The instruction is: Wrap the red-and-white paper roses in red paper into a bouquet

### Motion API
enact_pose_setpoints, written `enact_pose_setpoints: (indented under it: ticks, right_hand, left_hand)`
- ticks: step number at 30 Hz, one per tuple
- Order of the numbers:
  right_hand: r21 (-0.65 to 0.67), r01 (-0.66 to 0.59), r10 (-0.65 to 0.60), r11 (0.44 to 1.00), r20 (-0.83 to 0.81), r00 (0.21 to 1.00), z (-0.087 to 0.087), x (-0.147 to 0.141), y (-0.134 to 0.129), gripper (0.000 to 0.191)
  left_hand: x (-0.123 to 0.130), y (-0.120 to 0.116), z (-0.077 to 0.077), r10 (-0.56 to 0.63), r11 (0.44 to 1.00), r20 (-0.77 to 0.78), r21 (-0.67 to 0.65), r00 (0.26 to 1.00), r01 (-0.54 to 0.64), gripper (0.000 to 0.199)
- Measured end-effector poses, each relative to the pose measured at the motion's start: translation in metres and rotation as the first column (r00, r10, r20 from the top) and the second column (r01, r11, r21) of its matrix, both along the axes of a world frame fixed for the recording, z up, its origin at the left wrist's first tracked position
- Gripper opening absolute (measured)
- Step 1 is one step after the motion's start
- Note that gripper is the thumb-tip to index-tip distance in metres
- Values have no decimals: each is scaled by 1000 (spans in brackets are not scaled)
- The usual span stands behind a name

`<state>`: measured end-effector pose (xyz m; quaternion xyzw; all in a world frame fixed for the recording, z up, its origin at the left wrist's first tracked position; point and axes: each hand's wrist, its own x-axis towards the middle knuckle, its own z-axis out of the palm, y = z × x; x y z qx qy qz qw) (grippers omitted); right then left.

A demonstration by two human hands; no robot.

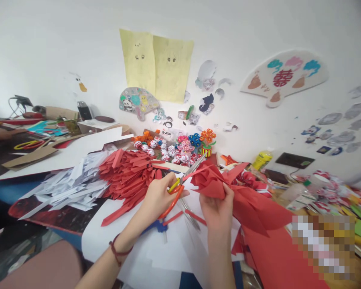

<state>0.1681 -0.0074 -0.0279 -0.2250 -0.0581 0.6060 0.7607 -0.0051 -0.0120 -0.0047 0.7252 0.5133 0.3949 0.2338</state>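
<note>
My left hand (159,194) is closed round the orange and yellow handles of a pair of scissors (185,178), whose blades point up and right beside the red paper. Pinched in my right hand (218,206) is a bunch of folded red paper (209,180), with long red pieces spreading to the right. A red strip lies by the blades. Below the hands, narrow red strips and another metal tool (191,216) rest on white paper (165,259). Left of my left hand is a pile of folded red strips (129,174).
White paper strips (75,180) lie piled at the left. Paper flowers (171,150) and a small striped pot (206,151) stand near the wall. A yellow bottle (262,159), a clear bottle (301,188) and a large red sheet (276,257) are on the right.
</note>
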Motion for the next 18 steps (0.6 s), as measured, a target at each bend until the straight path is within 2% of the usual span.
enact_pose_setpoints:
  ticks: [2, 5, 7, 9, 10, 14, 16, 18]
  right_hand:
    - [-103, 31, -38, 994, -69, 997, 10, 7, 1, 14]
    - [-107, 63, -71, 992, -69, 995, 23, 25, 3, 10]
    - [-57, 76, -77, 995, -14, 997, 31, 40, 4, 10]
    - [-20, 74, -72, 997, 68, 995, 39, 56, 6, 11]
    - [10, 60, -60, 998, 119, 991, 42, 64, 8, 13]
    - [87, -48, 20, 995, 294, 956, 54, 91, 27, 17]
    - [157, -128, 54, 979, 408, 912, 54, 102, 44, 26]
    - [163, -190, 91, 968, 478, 874, 48, 112, 62, 35]
  left_hand:
    - [5, 8, 1, -29, 999, 70, -29, 997, 31, 44]
    - [15, 26, 2, -35, 995, 100, -94, 994, 45, 42]
    - [23, 42, 1, 72, 996, -49, -54, 996, -74, 40]
    - [32, 58, 0, 274, 962, -301, 94, 913, -258, 39]
    - [37, 65, -1, 327, 944, -399, 166, 857, -284, 38]
    - [51, 87, -4, 339, 922, -624, 368, 704, -119, 29]
    - [54, 95, -6, 327, 915, -665, 401, 672, -48, 34]
    - [55, 101, -10, 302, 922, -680, 387, 668, -23, 40]
